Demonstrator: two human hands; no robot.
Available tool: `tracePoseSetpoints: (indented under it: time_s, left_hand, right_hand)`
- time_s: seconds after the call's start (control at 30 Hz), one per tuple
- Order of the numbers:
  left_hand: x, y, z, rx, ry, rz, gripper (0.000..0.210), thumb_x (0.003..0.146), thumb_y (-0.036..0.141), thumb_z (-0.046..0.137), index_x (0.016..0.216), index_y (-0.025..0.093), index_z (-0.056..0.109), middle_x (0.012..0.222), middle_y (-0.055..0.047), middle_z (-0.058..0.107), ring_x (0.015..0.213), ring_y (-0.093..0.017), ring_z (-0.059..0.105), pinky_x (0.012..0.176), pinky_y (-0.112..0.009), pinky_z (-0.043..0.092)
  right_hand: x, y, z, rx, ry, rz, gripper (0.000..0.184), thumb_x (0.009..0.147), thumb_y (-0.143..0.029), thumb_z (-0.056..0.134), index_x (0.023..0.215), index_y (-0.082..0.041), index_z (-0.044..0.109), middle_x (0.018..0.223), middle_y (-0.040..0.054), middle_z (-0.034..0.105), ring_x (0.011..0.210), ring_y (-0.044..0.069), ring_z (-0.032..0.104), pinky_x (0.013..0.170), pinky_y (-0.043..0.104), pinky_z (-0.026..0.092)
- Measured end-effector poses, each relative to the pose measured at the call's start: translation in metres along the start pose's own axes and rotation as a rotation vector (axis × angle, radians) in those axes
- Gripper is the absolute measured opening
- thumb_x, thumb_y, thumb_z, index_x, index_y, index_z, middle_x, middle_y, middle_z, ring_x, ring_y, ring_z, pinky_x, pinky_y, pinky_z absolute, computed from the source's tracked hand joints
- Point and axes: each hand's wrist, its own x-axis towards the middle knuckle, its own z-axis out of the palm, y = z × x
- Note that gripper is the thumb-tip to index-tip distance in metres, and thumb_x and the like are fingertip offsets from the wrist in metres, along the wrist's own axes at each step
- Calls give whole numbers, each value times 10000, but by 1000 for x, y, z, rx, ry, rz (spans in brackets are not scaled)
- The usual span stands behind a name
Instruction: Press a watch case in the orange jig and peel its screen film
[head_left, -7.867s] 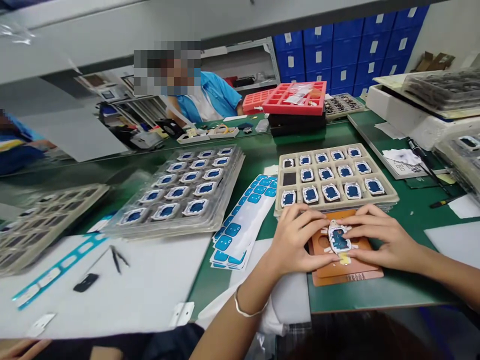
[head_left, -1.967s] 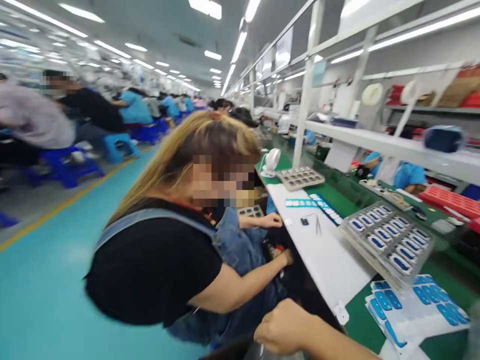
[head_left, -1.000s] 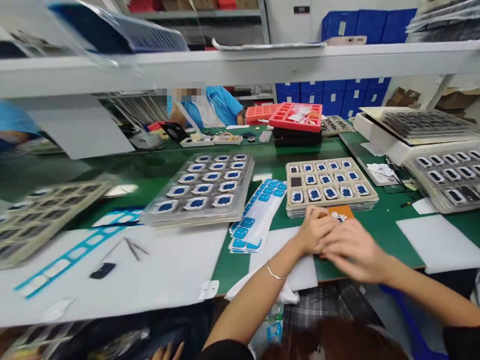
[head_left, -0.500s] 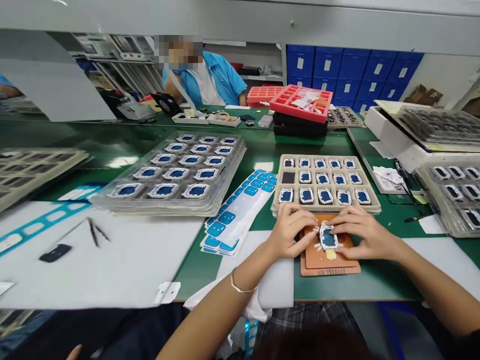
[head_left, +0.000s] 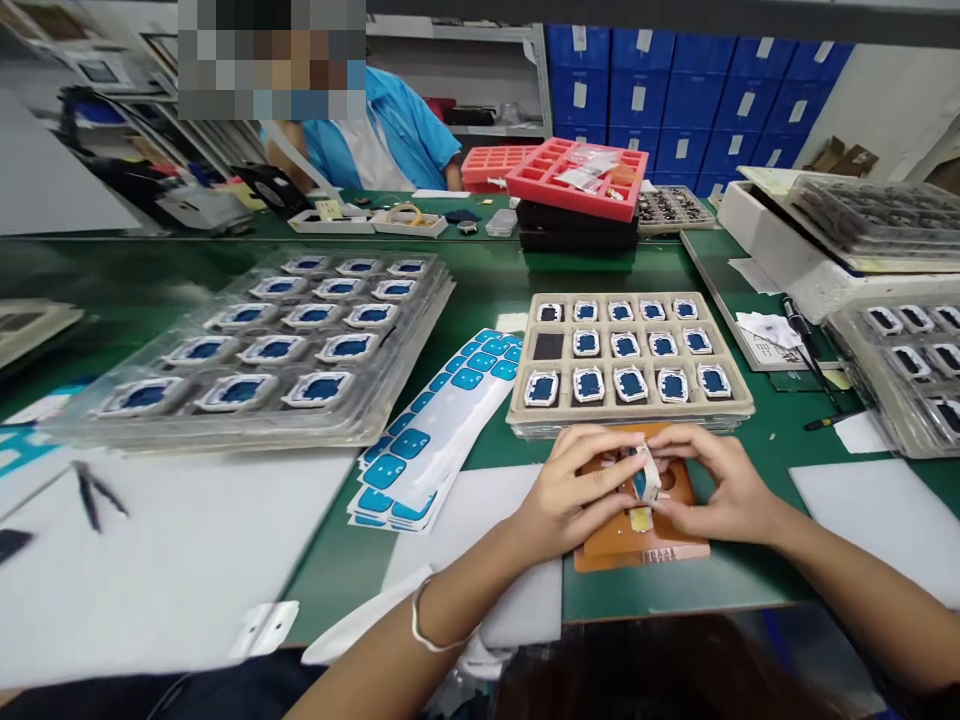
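A small white part with a blue pad [head_left: 645, 478] is tilted up on edge above an orange-brown fixture plate [head_left: 643, 535] near the bench's front edge. My left hand [head_left: 577, 490] pinches it from the left and my right hand [head_left: 716, 485] holds it from the right. Just behind the hands stands a beige tray [head_left: 628, 410] with rows of similar blue-padded parts; one pocket at its left is empty.
Blue sticker sheets [head_left: 435, 430] lie left of the hands, beside a stack of clear blister trays [head_left: 262, 350]. Tweezers [head_left: 94, 492] rest on a white sheet at left. More part trays [head_left: 900, 370] stand at right. A person in blue [head_left: 375, 140] works across the bench near red trays [head_left: 577, 180].
Two seconds ago the view faced a neighbouring person down the aisle, then swung back to the bench. Since half a second ago the part has been lifted from flat on the fixture to tilted on edge.
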Motion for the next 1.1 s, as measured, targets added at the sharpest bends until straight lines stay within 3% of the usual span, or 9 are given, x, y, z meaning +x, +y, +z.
tracePoseSetpoints:
  time_s: [0.23,0.43,0.63,0.9,1.1]
  left_hand:
    - [0,1,3,-52,25,-12,386,922,276,628,1292,196,547,1181,-96,666,1050,-177,556,894,-325,474]
    - [5,6,6,-79,107,-49,287,866,365,689,1045,186,555,1083,-74,707,938,-155,600,820,-296,468]
    - [7,9,8,-47,171,-116,331,792,374,764,921,191,520,1044,-71,723,923,-162,565,807,-294,487]
    - [3,8,10,-71,234,-294,225,845,306,733,941,184,569,1120,-95,707,949,-169,596,837,-315,511]
    - [-5,5,12,-104,248,-368,153,876,290,695,964,179,638,862,-34,660,826,-136,623,703,-230,497]
  right_hand:
    - [1,-8,3,220,-173,62,372,907,-250,651,1163,-238,382,978,37,683,856,176,651,785,286,516]
    - [-4,-2,1,438,-257,117,408,959,-398,676,1208,-248,390,1046,36,675,940,172,628,844,288,479]
    - [-9,1,6,471,-221,208,284,1060,-414,499,1294,-283,406,1107,15,621,984,126,624,857,228,477]
    - [-9,2,6,489,-253,247,421,1064,-418,471,1429,-257,336,1292,89,606,1184,206,594,1018,363,480]
    - [-12,2,7,459,-235,255,367,1063,-410,485,1402,-292,409,1313,61,610,1193,192,590,1029,338,468]
